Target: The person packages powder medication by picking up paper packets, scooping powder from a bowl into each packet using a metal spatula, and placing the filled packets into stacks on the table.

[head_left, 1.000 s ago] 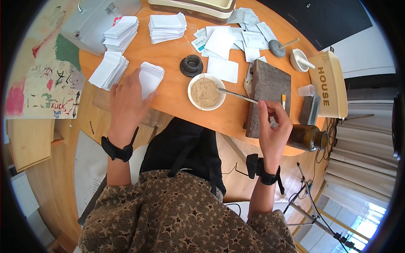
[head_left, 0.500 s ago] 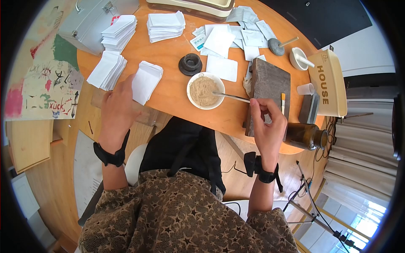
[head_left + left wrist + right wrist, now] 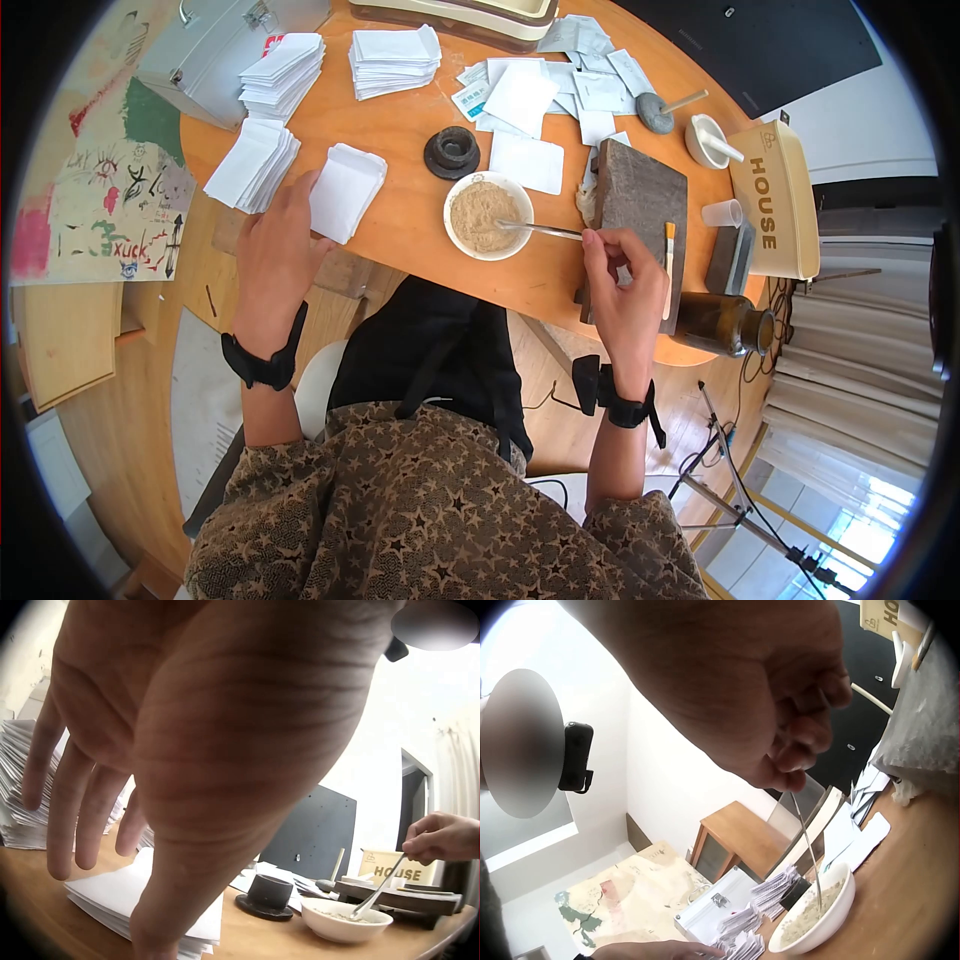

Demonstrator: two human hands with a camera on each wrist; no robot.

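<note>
Along the left part of the near edge of the wooden table (image 3: pixel 398 225), the left hand (image 3: pixel 275 255), fingers loosely extended and gripping nothing, hangs between two stacks of white paper packets (image 3: pixel 347 195). Rightward, at the middle of that edge, a white bowl (image 3: pixel 488 256) holds tan powder (image 3: pixel 476 212), a metal spoon (image 3: pixel 548 231) dipping into it, its handle pinched between thumb and fingers of the right hand (image 3: pixel 630 290). Beyond, a dark slab (image 3: pixel 640 190) bearing a brush (image 3: pixel 669 275) lies toward the right edge, with a brown glass jar (image 3: pixel 722 323) near the table's near right corner
</note>
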